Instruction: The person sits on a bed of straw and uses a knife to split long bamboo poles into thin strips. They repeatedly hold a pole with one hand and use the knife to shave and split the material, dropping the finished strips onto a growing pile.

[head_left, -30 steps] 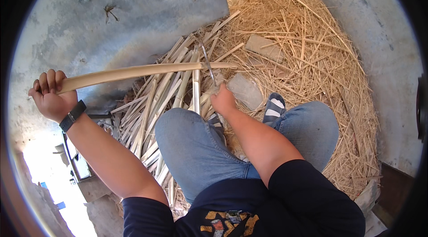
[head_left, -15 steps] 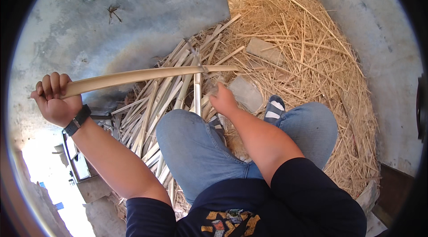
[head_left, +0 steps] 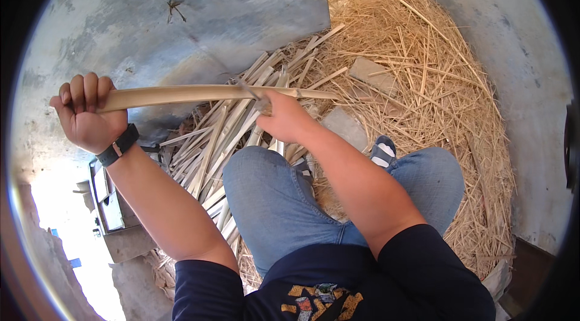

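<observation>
Clutching the long pale strip [head_left: 181, 95] by its left end in a tightly curled left hand [head_left: 92, 119], held out above the pile of split strips [head_left: 214, 147]! Just right of the strip's middle, clasping a motion-blurred knife [head_left: 247, 89] in a closed right hand [head_left: 287, 119]. Apparently partway through the bladework: seemingly smooth along the left stretch, probably not finished farther right.

Pale tan strip [head_left: 181, 95], blue jeans [head_left: 272, 200]
</observation>
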Action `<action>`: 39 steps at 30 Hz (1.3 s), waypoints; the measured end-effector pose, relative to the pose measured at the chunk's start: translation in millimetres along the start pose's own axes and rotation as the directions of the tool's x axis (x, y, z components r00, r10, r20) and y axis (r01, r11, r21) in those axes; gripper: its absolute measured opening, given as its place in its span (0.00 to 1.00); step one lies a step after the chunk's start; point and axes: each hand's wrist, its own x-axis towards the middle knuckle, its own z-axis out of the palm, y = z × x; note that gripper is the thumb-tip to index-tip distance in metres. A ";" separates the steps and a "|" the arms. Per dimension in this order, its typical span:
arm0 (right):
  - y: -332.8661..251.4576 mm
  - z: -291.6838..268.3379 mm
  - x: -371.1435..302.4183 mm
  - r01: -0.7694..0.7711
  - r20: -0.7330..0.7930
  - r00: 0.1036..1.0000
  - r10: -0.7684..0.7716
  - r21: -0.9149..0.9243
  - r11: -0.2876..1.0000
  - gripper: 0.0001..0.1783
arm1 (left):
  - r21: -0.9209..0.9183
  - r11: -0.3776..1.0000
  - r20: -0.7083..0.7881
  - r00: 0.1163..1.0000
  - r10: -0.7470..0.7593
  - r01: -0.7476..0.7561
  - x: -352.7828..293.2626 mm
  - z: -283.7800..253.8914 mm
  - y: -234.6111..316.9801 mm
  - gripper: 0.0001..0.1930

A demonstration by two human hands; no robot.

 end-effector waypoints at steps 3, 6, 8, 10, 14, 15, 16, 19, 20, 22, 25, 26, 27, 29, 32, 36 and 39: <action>124.2 16.9 -3.8 -0.166 -0.131 0.975 0.181 0.116 0.979 0.31 | 0.110 0.994 -0.070 0.997 0.031 -0.023 6.8 11.0 -18.5 0.20; 154.4 -10.8 -11.5 -0.491 0.019 0.867 0.498 0.208 0.846 0.28 | 0.077 0.997 -0.139 0.990 0.033 -0.023 2.6 -7.8 -16.1 0.20; 146.3 -11.4 -16.9 -0.524 0.037 0.846 0.533 0.247 0.815 0.26 | 0.055 0.998 -0.150 0.988 0.031 -0.023 1.6 -17.6 -17.9 0.20; 80.4 -1.2 -14.8 -0.347 -0.034 0.934 0.356 0.153 0.925 0.24 | 0.057 0.998 -0.132 0.990 0.045 -0.038 -4.0 -20.7 -2.1 0.20; 24.9 13.6 -7.3 -0.035 -0.026 0.999 0.035 -0.024 0.999 0.28 | -0.055 0.998 0.015 1.000 -0.022 0.023 0.7 -23.5 -4.2 0.19; 17.4 15.0 -7.1 -0.022 0.023 0.999 0.022 -0.023 0.999 0.29 | -0.071 0.997 0.036 0.999 -0.034 0.036 1.4 -22.4 -3.5 0.19; 43.2 24.4 -5.9 -0.034 -0.075 0.997 0.036 0.033 0.999 0.29 | -0.085 0.995 0.056 0.997 -0.044 0.049 0.0 -21.9 -3.3 0.19; 207.8 20.8 -16.8 -0.285 -0.270 0.910 0.316 0.149 0.947 0.25 | 0.088 0.996 -0.096 0.995 0.037 -0.029 2.4 5.3 -12.8 0.19; 219.7 0.6 -22.2 -0.376 -0.309 0.883 0.354 -0.012 0.927 0.24 | 0.030 0.999 -0.082 0.996 0.029 -0.027 5.2 -3.3 -24.3 0.19; 197.3 -2.7 -23.0 -0.504 -0.245 0.839 0.486 -0.012 0.864 0.23 | -0.025 0.999 -0.086 0.996 0.018 -0.020 -1.3 -27.1 -17.3 0.19; 137.8 2.4 -7.1 -0.434 -0.169 0.875 0.453 0.137 0.890 0.23 | -0.010 0.999 -0.059 0.998 0.030 -0.031 -2.2 -24.1 -6.2 0.20; 139.0 14.1 -5.9 -0.262 -0.262 0.931 0.256 0.009 0.965 0.23 | -0.012 1.000 -0.053 0.998 0.023 -0.024 0.1 -20.2 -8.7 0.20; 125.5 21.7 -6.3 -0.166 -0.261 0.954 0.151 -0.037 0.985 0.23 | -0.003 1.000 -0.053 0.998 0.017 -0.017 0.1 -19.9 -9.5 0.19; 104.7 34.0 -13.8 0.031 -0.236 0.970 -0.059 -0.121 0.992 0.23 | -0.010 1.000 -0.026 1.000 -0.003 0.003 1.1 -20.7 -8.7 0.19; 175.4 45.4 -24.8 -0.232 -0.391 0.907 0.157 -0.152 0.961 0.23 | 0.038 0.999 -0.040 0.999 0.008 -0.007 8.0 -8.1 -13.0 0.19; 208.5 9.6 -11.4 -0.559 -0.280 0.780 0.560 0.092 0.824 0.25 | -0.041 0.999 0.003 1.000 0.007 -0.006 6.7 -19.4 -12.9 0.18; 151.5 26.3 -17.1 -0.380 -0.384 0.857 0.343 -0.023 0.925 0.25 | -0.005 1.000 0.030 1.000 -0.008 0.008 2.5 -23.5 -5.1 0.18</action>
